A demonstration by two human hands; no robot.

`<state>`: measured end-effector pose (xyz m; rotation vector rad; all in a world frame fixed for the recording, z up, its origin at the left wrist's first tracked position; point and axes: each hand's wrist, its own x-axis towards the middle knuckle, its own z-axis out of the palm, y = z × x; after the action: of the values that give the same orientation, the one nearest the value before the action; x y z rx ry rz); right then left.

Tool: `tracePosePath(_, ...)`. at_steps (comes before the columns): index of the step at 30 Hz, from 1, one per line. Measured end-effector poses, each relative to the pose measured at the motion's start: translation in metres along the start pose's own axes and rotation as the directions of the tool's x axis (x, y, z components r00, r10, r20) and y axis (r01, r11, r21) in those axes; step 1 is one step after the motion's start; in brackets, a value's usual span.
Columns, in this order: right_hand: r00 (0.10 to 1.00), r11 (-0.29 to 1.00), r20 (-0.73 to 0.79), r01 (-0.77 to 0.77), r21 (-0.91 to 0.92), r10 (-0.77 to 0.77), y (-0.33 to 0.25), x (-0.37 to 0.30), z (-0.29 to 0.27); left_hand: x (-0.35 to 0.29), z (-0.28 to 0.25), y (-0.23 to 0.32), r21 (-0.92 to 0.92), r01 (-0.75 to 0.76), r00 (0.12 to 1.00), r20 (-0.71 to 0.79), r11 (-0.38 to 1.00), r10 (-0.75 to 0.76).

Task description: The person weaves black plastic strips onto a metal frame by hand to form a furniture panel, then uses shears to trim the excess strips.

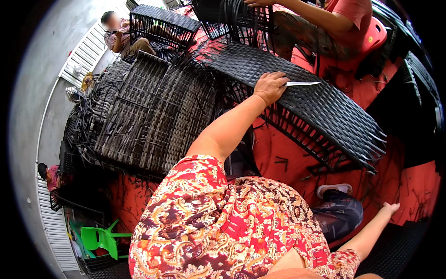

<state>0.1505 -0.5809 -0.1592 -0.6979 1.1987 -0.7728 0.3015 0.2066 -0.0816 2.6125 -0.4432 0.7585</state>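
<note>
My left hand is closed around a knife, its handle hidden in the fist. The knife's slim, pale blade points right, over a long black woven wicker panel. The hand rests at the panel's near edge. Flat strands stick out loose from the panel's right end, and bars of its frame show underneath. Off to the lower right, my right hand is stretched out above the red floor covering, its fingers apart and nothing seen in them.
Left of me stands a big brown-black woven piece beside tangled strands. A co-worker in a pink shirt sits at the far right near a black wicker frame. Another person sits far left. A green chair stands lower left.
</note>
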Motion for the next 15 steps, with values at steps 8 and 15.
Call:
tracePosePath(8,-0.400,-0.233,0.853,0.912,0.336,-0.336,0.082,-0.419,0.158,0.003,0.004,0.005,-0.024,0.008,1.000,-0.014,1.000,-0.008)
tracePosePath(15,0.016,-0.434,0.992,0.900,0.040,0.124,0.190,-0.431,0.189,0.011,0.010,0.016,-0.041,0.039,0.999,0.032,0.998,-0.038)
